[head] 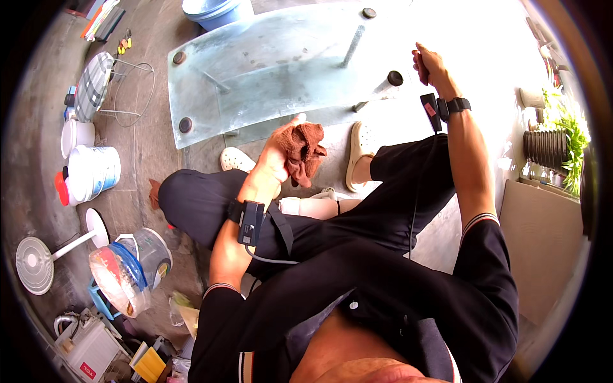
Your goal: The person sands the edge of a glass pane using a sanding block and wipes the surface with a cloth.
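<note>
My left hand point(276, 155) grips a crumpled brown cloth point(306, 148), held up in front of my knees near the close edge of a glass table. This glass table point(268, 112) has a lower tier, thick tube legs and dark round caps at its corners. Wet-looking smears and dark specks mark its surface. Stretched out past the table's right end, my right hand point(435, 67) is closed around a small dark reddish-brown thing point(422, 69); its kind is unclear. Each wrist wears a strapped black device with a cable.
At left stand a checked-cover stool point(93, 86), white buckets point(93, 172), a fan point(36, 265) and a clear bucket point(153, 256). A blue tub point(218, 14) sits behind the table. Pliers point(124, 44) lie on the floor. Potted plants point(546, 149) and a brown board point(541, 249) line the right side.
</note>
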The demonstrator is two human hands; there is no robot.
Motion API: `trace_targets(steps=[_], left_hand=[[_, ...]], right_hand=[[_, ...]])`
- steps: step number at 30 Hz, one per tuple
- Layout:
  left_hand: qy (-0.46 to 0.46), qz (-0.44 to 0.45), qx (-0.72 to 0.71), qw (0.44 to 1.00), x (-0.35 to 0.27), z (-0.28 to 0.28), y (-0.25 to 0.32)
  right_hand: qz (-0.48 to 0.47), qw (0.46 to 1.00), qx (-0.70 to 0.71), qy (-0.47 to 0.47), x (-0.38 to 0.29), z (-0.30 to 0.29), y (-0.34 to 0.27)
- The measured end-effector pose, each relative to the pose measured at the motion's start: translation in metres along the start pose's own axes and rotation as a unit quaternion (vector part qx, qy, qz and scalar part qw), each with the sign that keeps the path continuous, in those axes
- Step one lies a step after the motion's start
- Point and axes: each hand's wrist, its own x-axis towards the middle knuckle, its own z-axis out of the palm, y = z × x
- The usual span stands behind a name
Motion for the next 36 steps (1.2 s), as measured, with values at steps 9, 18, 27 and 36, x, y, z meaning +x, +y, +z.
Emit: trace_targets(steps=[9,18,27,36], left_hand=[[-0.019,0.039,-0.012,0.999,0.002,0.007,0.025],[-0.070,0.036,-0.055,0.995,0.009,0.009,0.043],[0.000,0.071,-0.063,0.995,0.013,0.007,0.034],[-0.012,0.131,-0.014,0.991,-0.035,0.007,0.056]], right_hand=[[0.018,0.998,0.012,-0.051,-0.022,0.043,-0.017],[-0.107,0.983,-0.115,-0.097,-0.026,0.075,-0.018],[-0.210,0.940,-0.210,-0.167,-0.043,0.080,-0.011],[-0.459,0.778,-0.428,0.016,-0.039,0.048,-0.033]])
